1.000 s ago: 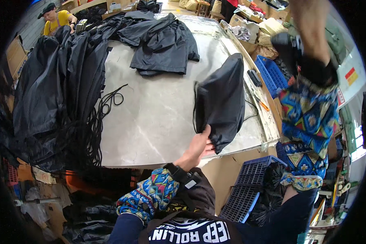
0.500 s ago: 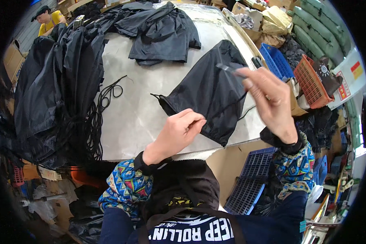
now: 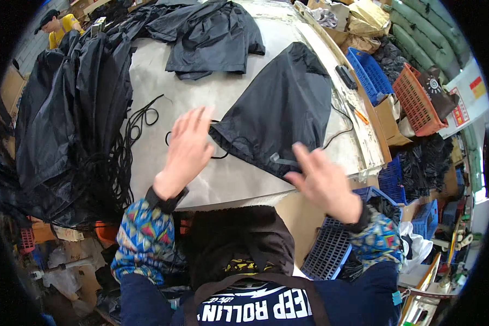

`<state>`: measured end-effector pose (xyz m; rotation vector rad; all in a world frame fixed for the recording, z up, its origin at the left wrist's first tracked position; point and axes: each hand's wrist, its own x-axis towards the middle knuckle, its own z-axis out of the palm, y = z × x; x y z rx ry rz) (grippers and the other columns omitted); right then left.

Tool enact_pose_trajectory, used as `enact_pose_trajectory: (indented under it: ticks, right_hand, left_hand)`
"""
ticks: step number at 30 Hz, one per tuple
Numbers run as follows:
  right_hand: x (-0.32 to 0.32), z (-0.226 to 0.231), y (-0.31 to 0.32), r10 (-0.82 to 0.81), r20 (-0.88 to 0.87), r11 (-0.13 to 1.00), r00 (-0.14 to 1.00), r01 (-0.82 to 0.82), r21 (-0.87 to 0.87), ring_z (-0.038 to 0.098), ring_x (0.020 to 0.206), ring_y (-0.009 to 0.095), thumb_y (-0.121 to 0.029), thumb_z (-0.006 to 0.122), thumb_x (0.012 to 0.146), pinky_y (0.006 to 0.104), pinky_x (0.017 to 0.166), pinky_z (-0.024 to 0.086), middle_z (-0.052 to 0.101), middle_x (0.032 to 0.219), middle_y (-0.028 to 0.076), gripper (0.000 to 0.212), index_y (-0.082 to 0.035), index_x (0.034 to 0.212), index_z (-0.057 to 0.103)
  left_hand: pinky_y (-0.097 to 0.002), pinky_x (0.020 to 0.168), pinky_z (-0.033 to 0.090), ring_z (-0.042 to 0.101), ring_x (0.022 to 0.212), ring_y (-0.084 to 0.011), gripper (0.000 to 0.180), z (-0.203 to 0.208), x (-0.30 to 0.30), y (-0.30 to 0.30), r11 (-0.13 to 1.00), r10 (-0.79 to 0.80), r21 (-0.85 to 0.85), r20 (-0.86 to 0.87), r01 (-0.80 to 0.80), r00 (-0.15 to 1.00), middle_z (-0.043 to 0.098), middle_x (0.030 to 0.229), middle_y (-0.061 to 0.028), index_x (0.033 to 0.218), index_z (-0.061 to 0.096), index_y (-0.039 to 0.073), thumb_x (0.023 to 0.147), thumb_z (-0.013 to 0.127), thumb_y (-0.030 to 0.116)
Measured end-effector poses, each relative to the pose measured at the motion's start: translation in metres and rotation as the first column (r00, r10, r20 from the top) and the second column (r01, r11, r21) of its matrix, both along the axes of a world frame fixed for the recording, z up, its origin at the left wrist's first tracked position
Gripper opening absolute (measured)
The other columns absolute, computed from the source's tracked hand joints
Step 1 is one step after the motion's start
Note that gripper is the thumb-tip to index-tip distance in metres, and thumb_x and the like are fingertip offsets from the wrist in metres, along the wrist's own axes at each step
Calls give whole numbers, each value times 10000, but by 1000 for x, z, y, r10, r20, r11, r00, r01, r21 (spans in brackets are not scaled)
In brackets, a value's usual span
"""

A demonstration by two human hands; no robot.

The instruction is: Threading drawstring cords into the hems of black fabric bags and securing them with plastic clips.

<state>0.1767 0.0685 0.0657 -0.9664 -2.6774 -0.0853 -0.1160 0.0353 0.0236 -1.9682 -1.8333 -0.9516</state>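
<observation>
A black bag (image 3: 280, 117) lay flat on the pale counter (image 3: 228, 179), its near corner toward the person. The left hand (image 3: 187, 144) hovered with fingers spread and released, just left of the bag's corner, above a black cord (image 3: 171, 138). The right hand (image 3: 320, 176) was also released, fingers reaching to the bag's near edge. A heap of black fabric (image 3: 65, 119) covered the counter's left side.
</observation>
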Motion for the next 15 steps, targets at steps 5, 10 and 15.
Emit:
enact_pose_trajectory:
  ticks: [5, 10, 15]
  right_hand:
    - [10, -50, 19, -12, 253, 987, 967, -28, 157, 571, 646, 167, -123, 602, 741, 289, 495, 466, 469, 763, 52, 300, -9, 1009, 528]
    - [0, -56, 38, 91, 36, 993, 995, -94, 70, 584, 652, 223, -105, 558, 789, 340, 512, 471, 480, 752, 90, 184, -14, 935, 493]
    - [-20, -39, 50, 204, -124, 937, 971, -231, -263, 566, 679, 337, -252, 546, 903, 426, 587, 457, 521, 816, 154, 347, 1, 1131, 483]
  left_hand:
    - [-382, 802, 470, 596, 849, -309, 232, -19, -12, 22, 938, -140, -265, 307, 225, 942, 616, 949, -172, 1005, 610, -13, 796, 508, 1]
    - [-366, 725, 489, 625, 813, -312, 224, 2, -3, -19, 994, 21, -105, 436, 27, 900, 628, 959, -189, 1033, 609, 2, 834, 506, 5]
    - [-367, 726, 485, 617, 838, -339, 187, -9, -48, -54, 890, 305, -391, 131, -233, 943, 636, 930, -183, 1006, 632, 25, 862, 529, 87]
